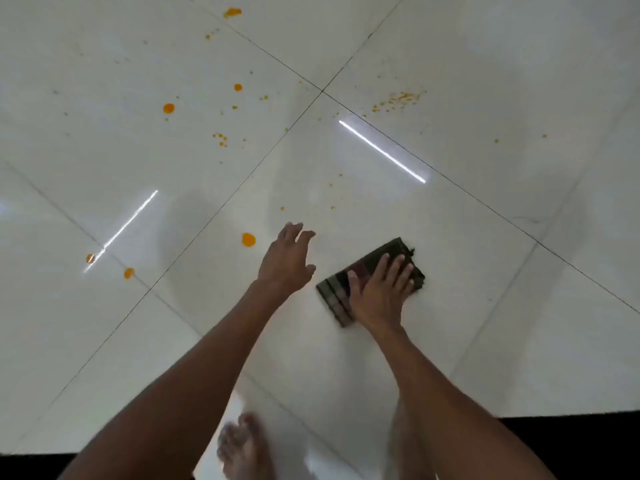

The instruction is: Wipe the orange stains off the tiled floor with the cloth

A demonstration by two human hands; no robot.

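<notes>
Right hand (379, 292): flat, fingers spread, pressing folded dark cloth (337, 294) onto tiled floor (485, 306). Left hand (287, 259): relaxed, holding nothing. Risk: wiping large orange stain (248, 239) likely smears residue; scattered specks easily missed.

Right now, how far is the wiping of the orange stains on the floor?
Done: nothing clearly; the tile around the cloth shows no stains. In hand: the right hand presses the folded cloth flat on the floor; the left hand hovers open. Left: the large drop beside the left hand, and many spots and splatter farther away.
</notes>
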